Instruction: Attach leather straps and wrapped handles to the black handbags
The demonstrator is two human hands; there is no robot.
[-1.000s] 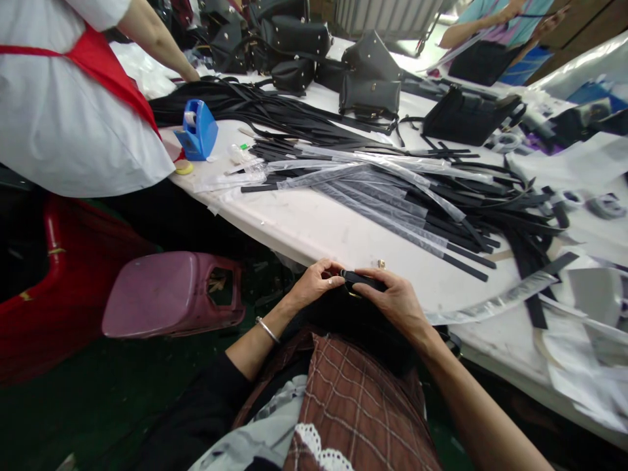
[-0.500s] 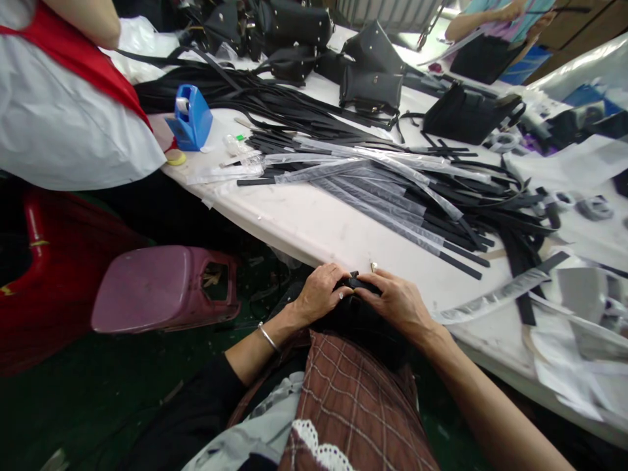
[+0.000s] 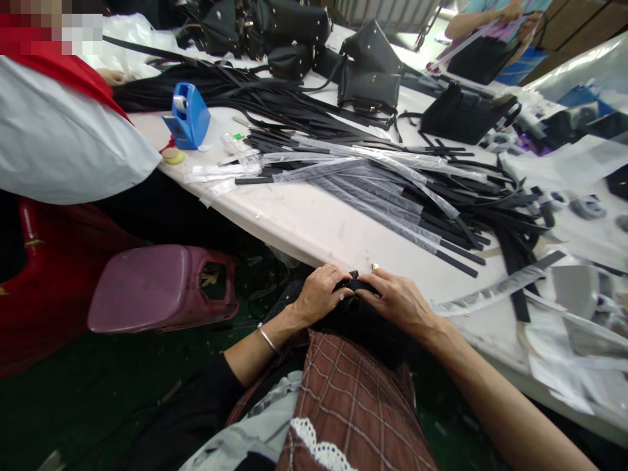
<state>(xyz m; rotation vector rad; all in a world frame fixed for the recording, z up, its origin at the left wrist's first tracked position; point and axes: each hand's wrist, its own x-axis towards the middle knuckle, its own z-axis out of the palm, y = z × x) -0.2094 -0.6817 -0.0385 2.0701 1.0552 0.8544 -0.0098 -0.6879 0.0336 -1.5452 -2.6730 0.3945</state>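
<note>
Both hands pinch a short black strap (image 3: 354, 284) at the table's near edge, above my lap. My left hand (image 3: 318, 292) grips its left end between thumb and fingers, and my right hand (image 3: 395, 297) grips the right end. The fingertips nearly meet, covering much of the strap. Below them lies a dark black bag (image 3: 366, 327) on my lap, mostly hidden by the hands and in shadow; whether the strap is joined to it I cannot tell. A small metal piece (image 3: 375, 267) shows beside my right fingers at the table edge.
Several black straps (image 3: 294, 104), some in clear plastic sleeves, spread over the white table (image 3: 294, 209). Black bags (image 3: 370, 88) stand behind them. A blue tape dispenser (image 3: 191, 118) sits far left near a person in red and white. A pink stool (image 3: 147, 288) stands left.
My hands keep their pinch on the strap with hardly any movement. The person at the left has shifted, and a hand now shows by the straps. The view has moved slightly.
</note>
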